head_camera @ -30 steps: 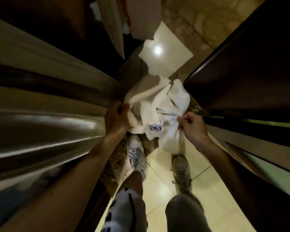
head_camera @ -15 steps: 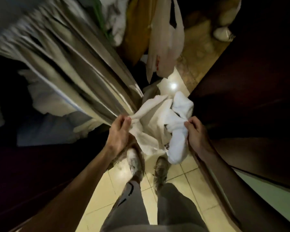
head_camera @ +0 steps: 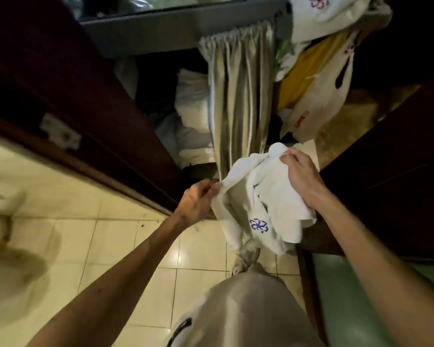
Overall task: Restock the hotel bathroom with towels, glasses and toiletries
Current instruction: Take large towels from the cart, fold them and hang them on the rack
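1. I see the white towel [head_camera: 268, 196] held up in the air, just below the lower end of the curtain [head_camera: 238, 96] and a little to its right. It hangs crumpled, with a blue flower emblem [head_camera: 258, 225] on its lower part.
2. The left hand [head_camera: 198, 204] is below the curtain and to its left. It pinches the towel's left edge between thumb and fingertips.
3. The right hand [head_camera: 301, 176] is below and to the right of the curtain. Its fingers are curled over the bunched top of the towel, gripping it.
4. The curtain is pleated, pale and shiny, and hangs from a grey cart top [head_camera: 176, 28].
5. Left of the curtain, folded white linens [head_camera: 191, 96] lie stacked in the dark shelf space.
6. Right of the curtain hang a pale plastic bag [head_camera: 318, 96] and a yellow cloth [head_camera: 301, 71]. Above them sits another white towel [head_camera: 323, 13] bearing the same emblem.
7. Further left of the curtain stands a dark wooden door frame [head_camera: 60, 83] with a metal plate [head_camera: 60, 132].
8. Below the curtain, under the towel, I see one shoe [head_camera: 246, 256] on the cream tiled floor [head_camera: 125, 246].
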Motion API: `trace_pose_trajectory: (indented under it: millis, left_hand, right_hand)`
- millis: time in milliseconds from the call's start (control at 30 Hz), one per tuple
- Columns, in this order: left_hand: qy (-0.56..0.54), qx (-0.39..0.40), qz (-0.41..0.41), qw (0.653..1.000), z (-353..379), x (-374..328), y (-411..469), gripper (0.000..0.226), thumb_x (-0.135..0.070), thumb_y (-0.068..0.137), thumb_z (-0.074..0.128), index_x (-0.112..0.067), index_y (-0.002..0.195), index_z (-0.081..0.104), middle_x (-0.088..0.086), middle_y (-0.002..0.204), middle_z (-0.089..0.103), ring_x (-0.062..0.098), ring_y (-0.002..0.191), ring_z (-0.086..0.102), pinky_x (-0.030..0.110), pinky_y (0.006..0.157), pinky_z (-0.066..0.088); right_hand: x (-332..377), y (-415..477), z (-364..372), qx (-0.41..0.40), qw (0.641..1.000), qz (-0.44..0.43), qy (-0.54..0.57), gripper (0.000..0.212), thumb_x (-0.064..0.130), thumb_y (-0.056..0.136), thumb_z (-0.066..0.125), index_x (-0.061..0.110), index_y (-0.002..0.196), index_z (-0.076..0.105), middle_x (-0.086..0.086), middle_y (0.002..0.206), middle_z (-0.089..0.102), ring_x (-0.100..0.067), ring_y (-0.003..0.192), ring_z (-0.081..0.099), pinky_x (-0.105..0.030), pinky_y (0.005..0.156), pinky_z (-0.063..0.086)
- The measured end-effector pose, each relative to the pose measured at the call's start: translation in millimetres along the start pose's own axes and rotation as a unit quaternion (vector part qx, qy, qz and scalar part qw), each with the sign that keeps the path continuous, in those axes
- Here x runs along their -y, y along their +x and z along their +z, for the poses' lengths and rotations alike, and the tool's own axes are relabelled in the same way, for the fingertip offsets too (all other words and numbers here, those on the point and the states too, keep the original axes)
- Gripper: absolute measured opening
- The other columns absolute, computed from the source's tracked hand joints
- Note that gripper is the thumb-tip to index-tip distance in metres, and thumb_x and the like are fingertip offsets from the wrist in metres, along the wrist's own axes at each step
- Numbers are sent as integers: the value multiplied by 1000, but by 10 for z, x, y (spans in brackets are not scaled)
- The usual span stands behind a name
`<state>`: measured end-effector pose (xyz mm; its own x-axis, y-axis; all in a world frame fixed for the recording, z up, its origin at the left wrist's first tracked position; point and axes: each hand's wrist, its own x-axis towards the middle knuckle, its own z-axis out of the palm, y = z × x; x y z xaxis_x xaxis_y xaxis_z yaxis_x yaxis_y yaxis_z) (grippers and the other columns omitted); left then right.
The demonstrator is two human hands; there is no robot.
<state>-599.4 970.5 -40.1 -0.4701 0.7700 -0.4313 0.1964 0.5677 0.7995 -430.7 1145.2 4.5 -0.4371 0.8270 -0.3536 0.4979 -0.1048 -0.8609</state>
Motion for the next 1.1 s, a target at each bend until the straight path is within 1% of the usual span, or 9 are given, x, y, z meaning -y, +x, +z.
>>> trace_pose_trajectory:
  millis: [67, 233, 333, 433, 600, 700, 833, 933, 1100]
  left_hand:
    - [-7, -22, -4, 1000, -176, 139, -361, 24, -43, 100, 51, -21, 93, 58, 4, 89, 64, 17, 73, 68, 30, 58, 60]
    - [34, -68, 9, 997, -508, 402, -1200, 29, -48, 100, 48, -23, 103, 61, 2, 92, 67, 16, 76, 66, 26, 53, 54]
    - [-19, -50, 52, 997, -668, 308, -1639, 33, -52, 100, 48, -24, 107, 66, 2, 103, 70, 19, 97, 67, 33, 79, 59]
    - [-76, -8, 102, 992, -781, 109, -2070, 34, -44, 102, 44, -20, 117, 61, -2, 110, 66, 8, 97, 64, 14, 73, 51]
    - [-96, -37, 159, 982, -900, 16, -2470, 18, -43, 95, 59, -31, 109, 56, -8, 106, 65, -6, 84, 64, 14, 69, 50]
    - [-93, -105, 198, 970, -931, 20, -2559, 26, -42, 92, 66, -21, 106, 62, -3, 99, 67, 7, 84, 67, 24, 69, 55]
    - [-98, -204, 234, 945, -1001, 18, -2699, 29, -30, 99, 56, -3, 87, 60, 2, 74, 57, 7, 72, 57, 30, 64, 50]
    - [-122, -267, 243, 925, -1152, 46, -2892, 35, -39, 100, 46, -7, 100, 60, 22, 98, 62, 35, 91, 63, 58, 79, 54]
    - [-99, -332, 267, 899, -1423, -55, -3141, 36, -39, 101, 45, -5, 98, 56, 32, 92, 62, 49, 79, 60, 62, 63, 52]
  right_hand:
    - [167, -273, 195, 16, 999, -27, -6, 27, 16, 97, 46, 18, 70, 51, 2, 74, 51, -15, 75, 48, -31, 67, 36]
    - [600, -903, 633, 36, 998, -45, 24, 19, 22, 95, 49, 24, 77, 55, 1, 87, 58, -26, 97, 58, -36, 84, 48]
    - [921, -1265, 877, 52, 993, -80, 72, 15, 15, 98, 48, 21, 84, 52, 2, 79, 55, -14, 77, 56, -24, 64, 45]
    - [1212, -1597, 1066, 77, 985, -113, 103, 18, 12, 98, 47, 18, 82, 52, 0, 73, 53, -7, 62, 54, -18, 50, 42]
    - [1629, -2001, 1259, 120, 977, -158, 79, 18, 24, 100, 43, 22, 84, 51, -5, 83, 55, -14, 74, 56, -25, 62, 45]
    - [1798, -2198, 1368, 144, 966, -196, 89, 20, 22, 99, 43, 19, 81, 51, -6, 79, 53, -16, 70, 54, -27, 63, 43]
    - [1986, -2411, 1436, 152, 959, -224, 81, 23, 22, 100, 43, 20, 78, 48, -2, 76, 50, -12, 68, 52, -24, 59, 42]
    - [2067, -2446, 1421, 157, 955, -237, 84, 26, 20, 100, 43, 19, 74, 45, 0, 68, 45, -11, 60, 48, -28, 59, 39]
    - [1995, -2405, 1460, 172, 947, -269, -34, 28, 24, 98, 47, 21, 70, 49, 0, 67, 42, -19, 65, 44, -34, 61, 33]
